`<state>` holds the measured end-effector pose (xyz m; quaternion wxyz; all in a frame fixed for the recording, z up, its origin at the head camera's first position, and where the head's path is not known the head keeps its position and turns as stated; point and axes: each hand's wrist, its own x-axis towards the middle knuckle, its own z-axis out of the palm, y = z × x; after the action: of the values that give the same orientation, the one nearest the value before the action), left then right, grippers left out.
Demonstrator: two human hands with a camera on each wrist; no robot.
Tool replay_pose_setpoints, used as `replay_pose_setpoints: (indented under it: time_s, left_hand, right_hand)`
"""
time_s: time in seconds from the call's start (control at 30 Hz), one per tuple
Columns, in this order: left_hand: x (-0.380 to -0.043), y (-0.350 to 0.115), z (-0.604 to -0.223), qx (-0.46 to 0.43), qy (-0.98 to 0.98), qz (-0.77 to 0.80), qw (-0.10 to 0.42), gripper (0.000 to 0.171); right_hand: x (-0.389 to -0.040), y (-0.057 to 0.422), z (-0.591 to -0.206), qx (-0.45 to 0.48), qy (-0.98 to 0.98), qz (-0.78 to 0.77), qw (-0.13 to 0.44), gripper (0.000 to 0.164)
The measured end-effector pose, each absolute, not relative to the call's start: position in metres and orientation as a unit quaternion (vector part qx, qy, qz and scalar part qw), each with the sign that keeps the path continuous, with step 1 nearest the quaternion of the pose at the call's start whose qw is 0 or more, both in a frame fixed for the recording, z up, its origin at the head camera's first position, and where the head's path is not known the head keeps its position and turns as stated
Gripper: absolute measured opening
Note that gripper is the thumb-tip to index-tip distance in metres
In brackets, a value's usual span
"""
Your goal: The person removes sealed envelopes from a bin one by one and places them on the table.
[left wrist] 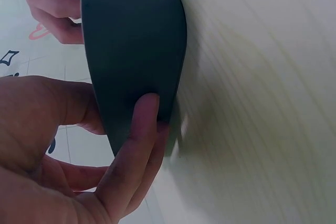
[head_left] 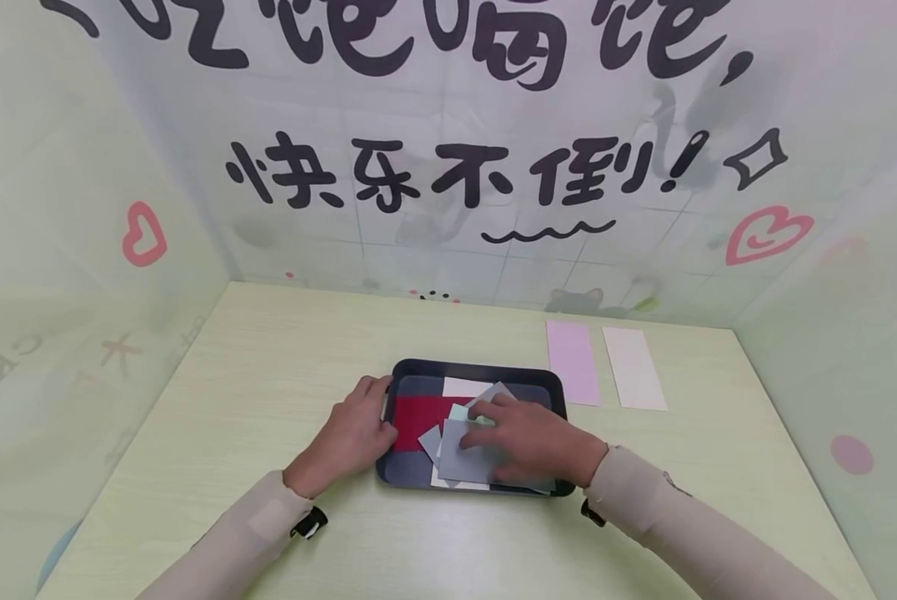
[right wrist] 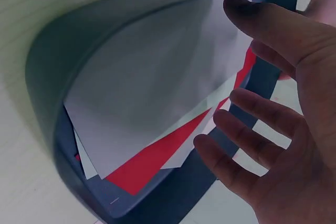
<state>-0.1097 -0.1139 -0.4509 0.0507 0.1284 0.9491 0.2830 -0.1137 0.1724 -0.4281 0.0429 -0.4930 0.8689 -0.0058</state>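
Note:
A dark shallow tray [head_left: 478,367] stands on the table with several loose paper cards inside. My left hand [head_left: 347,437] grips its left end; in the left wrist view, the thumb and fingers pinch the dark wall [left wrist: 134,40]. Over the right part of the tray, my right hand [head_left: 527,437] hovers with fingers spread above the cards. A grey card [right wrist: 147,87] lies uppermost, overlapping red card [head_left: 414,423], white card [head_left: 456,387] and pale green pieces. In the right wrist view, nothing is held between the right fingers [right wrist: 228,169].
A pink paper strip [head_left: 573,362] and a white strip [head_left: 634,367] lie side by side on the table [head_left: 283,358], behind and right of the tray. Printed curtain walls [head_left: 448,242] close off the back and both sides.

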Motion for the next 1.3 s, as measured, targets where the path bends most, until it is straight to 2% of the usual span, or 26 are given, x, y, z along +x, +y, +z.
replay_pose_setpoints:
  time_s: [0.7, 1.3]
  left_hand:
    - [-0.11, -0.113, -0.45, 0.124, 0.949, 0.283, 0.056, 0.064]
    - [-0.11, -0.114, -0.451, 0.136, 0.949, 0.28, 0.044, 0.063]
  right_hand:
    - [-0.11, 0.169, -0.441, -0.471, 0.881, 0.034, 0.027, 0.058]
    - [-0.113, 0.168, -0.439, -0.467, 0.883, 0.033, 0.041, 0.061]
